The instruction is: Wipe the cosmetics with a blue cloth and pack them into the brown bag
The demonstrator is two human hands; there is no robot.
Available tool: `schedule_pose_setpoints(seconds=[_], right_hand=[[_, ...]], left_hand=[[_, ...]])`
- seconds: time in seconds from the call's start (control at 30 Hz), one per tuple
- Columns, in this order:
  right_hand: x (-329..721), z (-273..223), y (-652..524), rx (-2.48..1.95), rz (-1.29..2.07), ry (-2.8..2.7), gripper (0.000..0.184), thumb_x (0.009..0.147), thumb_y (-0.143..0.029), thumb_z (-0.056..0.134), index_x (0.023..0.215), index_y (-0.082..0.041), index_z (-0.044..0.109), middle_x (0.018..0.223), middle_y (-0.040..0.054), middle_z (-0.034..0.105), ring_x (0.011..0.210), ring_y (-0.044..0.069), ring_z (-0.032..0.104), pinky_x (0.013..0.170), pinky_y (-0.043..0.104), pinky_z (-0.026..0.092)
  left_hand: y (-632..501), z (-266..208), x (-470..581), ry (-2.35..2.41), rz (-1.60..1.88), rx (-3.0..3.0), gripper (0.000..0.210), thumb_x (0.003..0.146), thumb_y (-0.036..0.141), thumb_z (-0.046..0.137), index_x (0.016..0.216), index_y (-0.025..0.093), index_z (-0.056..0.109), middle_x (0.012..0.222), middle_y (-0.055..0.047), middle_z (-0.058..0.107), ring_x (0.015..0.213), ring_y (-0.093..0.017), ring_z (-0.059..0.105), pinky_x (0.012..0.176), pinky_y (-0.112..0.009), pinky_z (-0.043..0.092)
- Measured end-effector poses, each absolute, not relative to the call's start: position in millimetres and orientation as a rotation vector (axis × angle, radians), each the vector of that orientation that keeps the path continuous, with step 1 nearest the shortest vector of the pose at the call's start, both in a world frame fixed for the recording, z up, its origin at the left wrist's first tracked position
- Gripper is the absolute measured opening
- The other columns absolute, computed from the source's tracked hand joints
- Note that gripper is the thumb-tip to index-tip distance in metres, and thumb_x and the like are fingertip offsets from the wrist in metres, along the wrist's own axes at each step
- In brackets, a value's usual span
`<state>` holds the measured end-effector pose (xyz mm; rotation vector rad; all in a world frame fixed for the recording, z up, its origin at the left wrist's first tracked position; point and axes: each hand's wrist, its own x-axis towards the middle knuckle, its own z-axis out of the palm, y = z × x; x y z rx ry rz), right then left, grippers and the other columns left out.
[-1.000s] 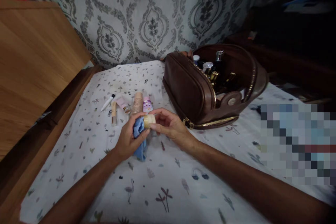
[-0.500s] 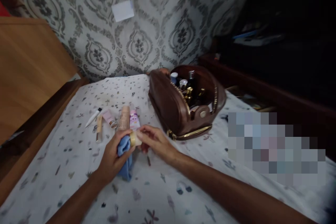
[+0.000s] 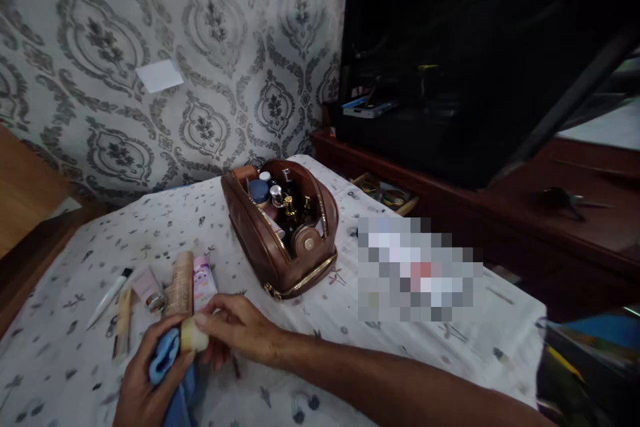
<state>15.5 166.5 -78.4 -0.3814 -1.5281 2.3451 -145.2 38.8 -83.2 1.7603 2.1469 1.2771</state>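
My left hand is closed around a blue cloth and one end of a small cream-and-yellow container. My right hand pinches the pale end of that container, fingers and thumb closed on it. Just beyond the hands lie a beige tube and a pink-and-white tube. Left of these are a pale pink tube, a slim beige tube and a white pen-like stick with a dark end. The cloth and fingers hide part of the container.
A brown leather bag stands unzipped past my right hand, with several bottles and jars inside. A blurred-out patch covers something on the printed sheet. Dark red furniture with a black screen borders the right.
The view has swung to the right, so the hands and bag appear farther left and lower. Both hands keep their hold on the container and cloth.
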Motion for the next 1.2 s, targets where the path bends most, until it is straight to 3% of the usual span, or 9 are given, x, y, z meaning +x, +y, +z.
schedule_pose_setpoints(seconds=[0.17,0.33,0.47,0.63,0.83,1.07,1.2], right_hand=[[17.0,-76.2,168.6,-0.395,2.393,-1.510,0.075,0.058,-0.086,0.067,0.089,-0.020,0.050,0.062,-0.0064,0.059,0.048,0.008,0.052,0.047,0.021,0.041],[21.7,-69.0,170.5,-0.431,2.330,-1.464,0.072,0.043,-0.069,0.087,0.085,-0.018,0.060,0.070,-0.0073,0.055,0.059,0.006,0.048,0.052,0.020,0.038],[24.6,-64.2,174.3,-0.373,2.262,-1.489,0.067,0.043,-0.054,0.094,0.093,-0.016,0.070,0.072,-0.0075,0.054,0.067,0.006,0.045,0.059,0.019,0.033],[25.4,-60.5,180.7,-0.238,2.330,-1.534,0.077,0.047,-0.058,0.091,0.110,-0.017,0.073,0.077,-0.0057,0.057,0.072,0.007,0.049,0.065,0.021,0.038],[30.0,-43.6,182.5,-0.112,2.303,-1.510,0.075,0.037,-0.048,0.096,0.101,-0.018,0.073,0.086,-0.0033,0.064,0.077,0.009,0.054,0.071,0.023,0.043],[72.6,13.7,193.2,-0.075,1.843,-1.670,0.048,0.065,-0.043,0.088,0.101,-0.020,0.064,0.089,-0.0029,0.064,0.078,0.010,0.057,0.070,0.023,0.046],[107.1,42.1,225.8,-0.189,1.330,-1.796,0.033,0.079,-0.034,0.078,0.101,-0.019,0.059,0.093,-0.0010,0.065,0.079,0.012,0.058,0.073,0.026,0.047]], left_hand=[[37.6,-84.9,-150.1,2.172,1.275,1.850,0.031,0.084,0.040,0.068,0.111,0.025,0.067,0.110,-0.002,0.074,0.100,-0.022,0.072,0.087,-0.025,0.058],[40.7,-75.7,-148.2,2.097,1.268,2.002,0.032,0.086,0.032,0.066,0.118,0.030,0.067,0.121,0.000,0.072,0.111,-0.022,0.069,0.098,-0.027,0.054],[42.9,-60.8,-144.6,1.993,1.259,2.125,0.032,0.086,0.031,0.067,0.117,0.033,0.070,0.119,0.002,0.072,0.109,-0.020,0.069,0.097,-0.024,0.054],[38.4,-52.2,-140.0,2.123,1.308,1.905,0.032,0.084,0.037,0.069,0.115,0.030,0.069,0.121,0.001,0.071,0.114,-0.022,0.066,0.100,-0.028,0.052],[38.5,-47.9,-134.3,2.249,1.415,1.666,0.036,0.084,0.047,0.065,0.112,0.025,0.067,0.114,-0.002,0.072,0.106,-0.023,0.068,0.092,-0.026,0.053],[40.4,-60.2,-123.9,2.231,1.470,1.416,0.041,0.082,0.052,0.066,0.110,0.022,0.066,0.109,-0.004,0.072,0.099,-0.022,0.068,0.084,-0.025,0.055],[40.0,-66.2,-122.5,2.186,1.333,1.460,0.040,0.084,0.054,0.064,0.108,0.022,0.068,0.102,-0.005,0.073,0.095,-0.024,0.069,0.084,-0.028,0.055]])
